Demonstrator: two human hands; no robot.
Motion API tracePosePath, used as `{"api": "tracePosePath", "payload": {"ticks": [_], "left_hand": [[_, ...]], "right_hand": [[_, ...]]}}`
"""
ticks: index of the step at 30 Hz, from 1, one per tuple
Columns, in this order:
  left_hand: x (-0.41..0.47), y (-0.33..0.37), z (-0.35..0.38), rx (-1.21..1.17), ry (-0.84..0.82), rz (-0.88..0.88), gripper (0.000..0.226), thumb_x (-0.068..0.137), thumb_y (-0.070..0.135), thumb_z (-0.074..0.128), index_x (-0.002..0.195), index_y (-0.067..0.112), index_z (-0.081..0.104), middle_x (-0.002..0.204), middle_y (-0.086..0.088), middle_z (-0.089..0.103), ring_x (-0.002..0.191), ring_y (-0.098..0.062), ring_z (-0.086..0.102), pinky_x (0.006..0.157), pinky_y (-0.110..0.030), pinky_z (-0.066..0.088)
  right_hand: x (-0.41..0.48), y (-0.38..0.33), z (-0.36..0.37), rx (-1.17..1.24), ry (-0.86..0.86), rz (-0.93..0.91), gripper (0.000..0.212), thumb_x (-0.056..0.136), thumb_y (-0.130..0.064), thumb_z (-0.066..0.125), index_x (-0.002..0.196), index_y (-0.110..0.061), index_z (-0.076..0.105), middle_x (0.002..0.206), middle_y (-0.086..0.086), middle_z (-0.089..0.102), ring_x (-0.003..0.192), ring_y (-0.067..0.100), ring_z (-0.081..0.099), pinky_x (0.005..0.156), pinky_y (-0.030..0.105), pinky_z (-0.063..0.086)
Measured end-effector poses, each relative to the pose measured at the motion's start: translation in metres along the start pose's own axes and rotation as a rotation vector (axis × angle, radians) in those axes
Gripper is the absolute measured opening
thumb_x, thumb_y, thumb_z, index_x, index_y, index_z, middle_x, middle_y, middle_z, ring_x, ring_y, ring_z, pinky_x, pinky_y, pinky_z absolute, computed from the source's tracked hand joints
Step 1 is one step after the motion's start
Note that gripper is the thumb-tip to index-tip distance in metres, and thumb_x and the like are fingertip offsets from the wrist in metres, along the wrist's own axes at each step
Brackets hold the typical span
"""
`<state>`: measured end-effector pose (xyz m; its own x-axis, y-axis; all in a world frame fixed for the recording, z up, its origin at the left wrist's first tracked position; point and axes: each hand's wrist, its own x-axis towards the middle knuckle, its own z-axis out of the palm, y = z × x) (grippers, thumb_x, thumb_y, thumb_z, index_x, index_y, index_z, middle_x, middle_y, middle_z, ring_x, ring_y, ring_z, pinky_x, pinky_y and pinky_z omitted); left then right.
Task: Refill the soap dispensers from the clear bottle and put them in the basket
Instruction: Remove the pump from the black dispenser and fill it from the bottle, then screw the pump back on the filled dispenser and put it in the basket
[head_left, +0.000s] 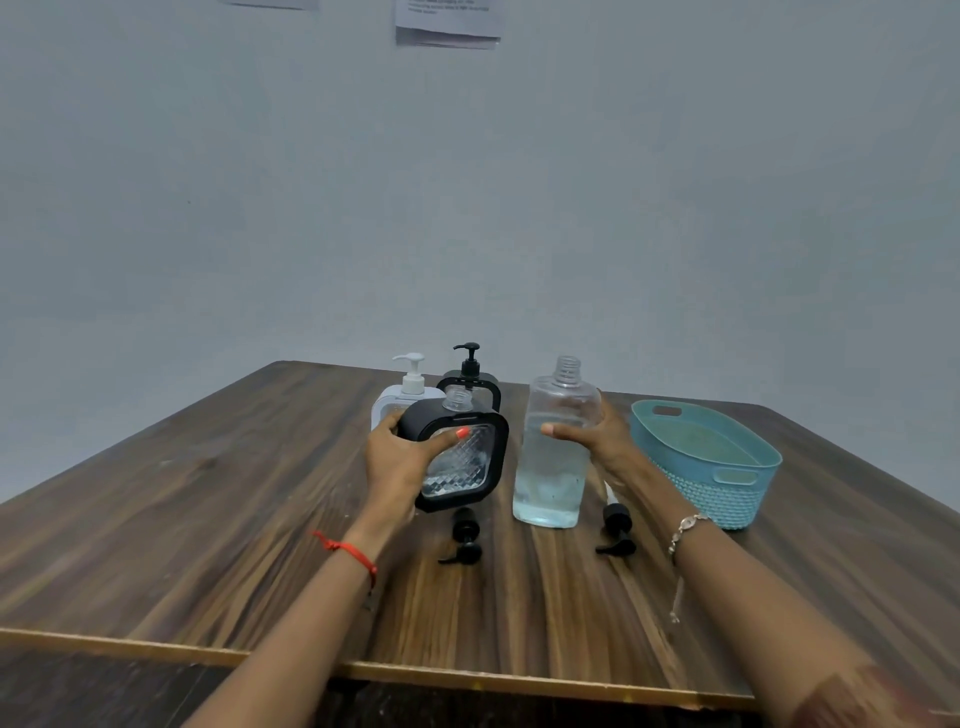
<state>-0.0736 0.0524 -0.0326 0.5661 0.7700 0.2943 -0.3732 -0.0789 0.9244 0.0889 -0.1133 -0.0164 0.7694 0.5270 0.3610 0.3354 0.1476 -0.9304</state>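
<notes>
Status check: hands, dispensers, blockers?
Left hand holds black dispenser, pump off. Right hand grips clear bottle, uncapped. Basket empty. Two loose pumps on table.

On the table (208, 519), the open dispenser (460, 457) stands left of the clear bottle (556, 447), with the basket (727, 483) farther right. Two capped dispensers (410, 395) stand behind. Two pump heads (464, 540) lie in front.
</notes>
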Motion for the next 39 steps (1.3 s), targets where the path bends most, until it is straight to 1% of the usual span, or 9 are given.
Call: {"api": "tracePosePath", "payload": {"ticks": [6, 10, 13, 16, 20, 24, 28, 32, 39], "left_hand": [[0.002, 0.0, -0.002, -0.009, -0.017, -0.009, 0.047, 0.057, 0.009, 0.087, 0.098, 0.009, 0.064, 0.086, -0.003, 0.071, 0.075, -0.017, 0.069, 0.061, -0.028, 0.055], [0.005, 0.004, -0.008, 0.003, 0.003, -0.004, 0.043, 0.057, 0.009, 0.086, 0.094, 0.011, 0.063, 0.084, -0.003, 0.07, 0.074, -0.017, 0.068, 0.066, -0.031, 0.055], [0.009, 0.008, -0.015, -0.012, 0.022, -0.005, 0.044, 0.057, 0.008, 0.086, 0.095, 0.008, 0.064, 0.083, -0.003, 0.07, 0.074, -0.019, 0.067, 0.068, -0.033, 0.055], [0.008, 0.009, -0.016, -0.028, 0.039, 0.0, 0.041, 0.057, 0.007, 0.086, 0.092, 0.009, 0.064, 0.081, -0.003, 0.069, 0.071, -0.018, 0.066, 0.068, -0.033, 0.055], [0.003, 0.015, -0.018, -0.028, 0.036, 0.022, 0.037, 0.057, 0.005, 0.085, 0.086, 0.013, 0.062, 0.078, 0.0, 0.068, 0.07, -0.017, 0.065, 0.066, -0.032, 0.055], [0.004, 0.017, -0.028, -0.039, 0.043, 0.018, 0.037, 0.058, 0.007, 0.085, 0.087, 0.013, 0.062, 0.079, -0.001, 0.068, 0.07, -0.016, 0.066, 0.061, -0.029, 0.054], [0.004, 0.016, -0.031, -0.044, 0.035, 0.007, 0.036, 0.058, 0.005, 0.085, 0.085, 0.014, 0.063, 0.081, -0.003, 0.069, 0.072, -0.02, 0.066, 0.067, -0.033, 0.055], [0.006, 0.016, -0.034, -0.035, 0.031, 0.0, 0.041, 0.059, 0.004, 0.085, 0.092, 0.008, 0.063, 0.082, -0.003, 0.068, 0.076, -0.024, 0.066, 0.072, -0.036, 0.055], [-0.004, 0.019, -0.024, -0.027, -0.023, -0.021, 0.036, 0.058, 0.004, 0.084, 0.085, 0.014, 0.063, 0.08, -0.002, 0.069, 0.071, -0.019, 0.067, 0.062, -0.03, 0.057]], "right_hand": [[-0.001, -0.022, -0.004, -0.06, -0.029, -0.003, 0.106, 0.054, -0.017, 0.087, 0.14, -0.017, 0.025, 0.128, 0.004, 0.042, 0.117, 0.021, 0.046, 0.094, 0.031, 0.044], [-0.024, -0.041, 0.01, -0.532, 0.367, -0.652, 0.048, 0.073, -0.006, 0.072, 0.114, -0.009, 0.049, 0.115, 0.001, 0.048, 0.11, 0.011, 0.043, 0.096, 0.033, 0.04], [-0.044, -0.034, 0.039, -0.917, -0.049, -1.022, 0.032, 0.066, 0.015, 0.062, 0.093, -0.003, 0.062, 0.094, 0.011, 0.062, 0.092, 0.019, 0.054, 0.081, 0.035, 0.048], [-0.057, -0.003, 0.06, -1.2, -0.495, -1.059, 0.043, 0.067, 0.019, 0.058, 0.104, -0.003, 0.061, 0.101, 0.014, 0.064, 0.088, 0.028, 0.062, 0.068, 0.038, 0.054], [-0.056, 0.03, 0.074, -1.354, -0.578, -1.062, 0.044, 0.073, 0.011, 0.062, 0.113, -0.008, 0.06, 0.111, 0.01, 0.061, 0.094, 0.027, 0.059, 0.066, 0.038, 0.053], [-0.057, 0.038, 0.087, -1.402, -0.636, -1.107, 0.021, 0.073, 0.002, 0.068, 0.091, -0.007, 0.064, 0.092, 0.007, 0.063, 0.083, 0.025, 0.061, 0.059, 0.033, 0.053], [-0.055, 0.027, 0.082, -1.187, -0.63, -0.863, 0.028, 0.072, 0.006, 0.059, 0.097, -0.004, 0.062, 0.097, 0.011, 0.062, 0.09, 0.026, 0.059, 0.069, 0.037, 0.053], [-0.052, -0.026, 0.075, -0.675, -0.379, -0.596, 0.025, 0.071, -0.008, 0.061, 0.096, -0.003, 0.066, 0.088, 0.007, 0.064, 0.074, 0.002, 0.054, 0.065, 0.012, 0.043], [-0.022, -0.128, 0.063, -0.023, 0.072, -0.506, 0.013, 0.077, 0.004, 0.067, 0.082, -0.008, 0.069, 0.072, 0.006, 0.065, 0.059, 0.015, 0.052, 0.053, 0.027, 0.044]]}}
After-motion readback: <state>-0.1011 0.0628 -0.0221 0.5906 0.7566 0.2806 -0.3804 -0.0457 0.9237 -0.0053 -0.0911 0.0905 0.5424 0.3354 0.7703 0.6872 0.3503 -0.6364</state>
